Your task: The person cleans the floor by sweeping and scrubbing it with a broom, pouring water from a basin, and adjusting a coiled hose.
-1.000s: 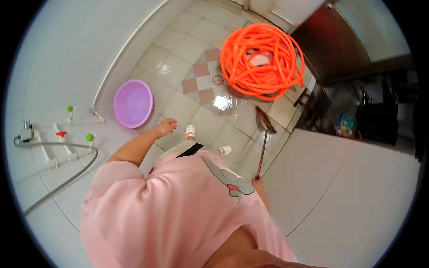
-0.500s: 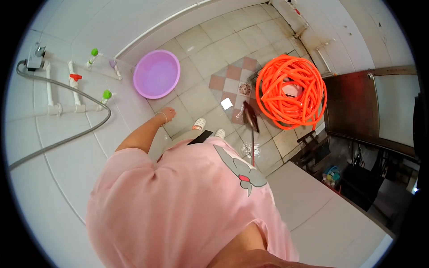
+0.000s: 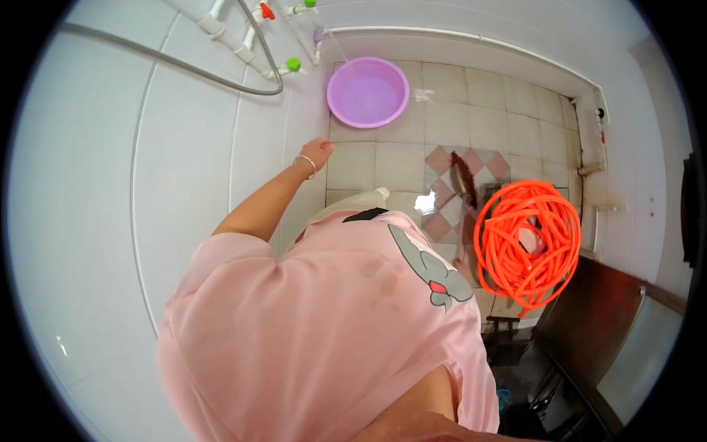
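Note:
My left hand, with a bracelet at the wrist, hangs beside the tiled wall with its fingers curled in and nothing in them. Beyond it a purple basin stands on the floor, a thin stream of water falling to it from a tap. On the right, a broom with dark reddish-brown bristles touches the patterned floor tiles. Its handle runs back toward my body. My right hand shows only as a small patch past the shirt's edge, closed around the handle; the rest is hidden.
A big coil of orange hose lies to the right of the broom. White pipes with a red-handled valve, green taps and a grey hose run along the left wall. A dark wooden door panel stands at lower right. The floor looks wet.
My view has turned, so the basin and hose coil appear farther right. The broom head has swung onto the patterned tiles. A thin stream of water now shows above the basin.

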